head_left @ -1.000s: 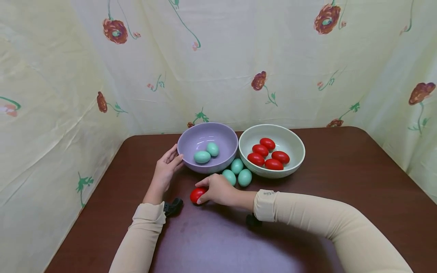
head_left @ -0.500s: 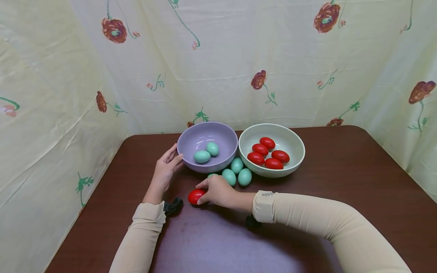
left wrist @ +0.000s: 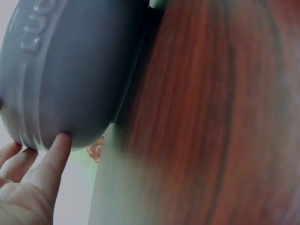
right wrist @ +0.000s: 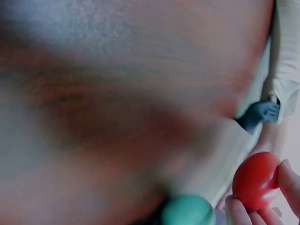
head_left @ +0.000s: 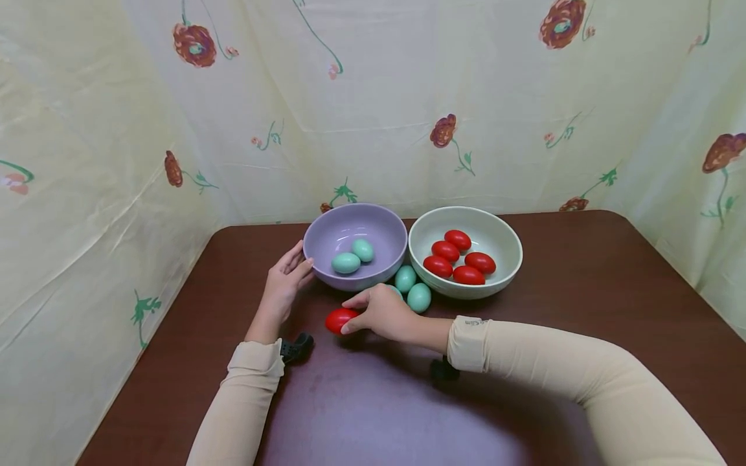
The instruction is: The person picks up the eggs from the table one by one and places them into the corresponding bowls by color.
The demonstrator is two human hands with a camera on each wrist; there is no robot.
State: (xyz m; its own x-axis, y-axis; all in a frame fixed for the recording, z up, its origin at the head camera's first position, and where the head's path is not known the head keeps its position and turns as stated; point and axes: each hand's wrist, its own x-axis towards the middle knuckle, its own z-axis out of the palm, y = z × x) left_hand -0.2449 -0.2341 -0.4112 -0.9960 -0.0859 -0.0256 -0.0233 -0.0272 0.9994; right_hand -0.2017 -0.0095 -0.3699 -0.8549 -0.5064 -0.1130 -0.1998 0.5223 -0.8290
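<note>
My right hand (head_left: 387, 314) pinches a red egg (head_left: 340, 320) between thumb and fingers, in front of the purple bowl. The right wrist view shows this red egg (right wrist: 255, 180) with a green egg (right wrist: 187, 211) close by. My left hand (head_left: 283, 285) touches the left side of the purple bowl (head_left: 355, 283); in the left wrist view its extended fingers (left wrist: 58, 152) lie against the bowl's outer wall (left wrist: 89, 70). Two mint-green eggs (head_left: 346, 263) lie inside that bowl. More green eggs (head_left: 419, 298) sit on the table between the bowls, one partly hidden by my right hand.
A pale green bowl (head_left: 466, 292) stands right beside the purple one and holds several red eggs (head_left: 469, 275). Both bowls are near the back edge of the dark brown table (head_left: 583, 291). A flowered curtain (head_left: 379, 116) hangs behind and at the sides.
My right hand, pinching the red egg, first shifts slightly left, then moves a little up and to the right, covering more of the green eggs. The left hand stays at the purple bowl.
</note>
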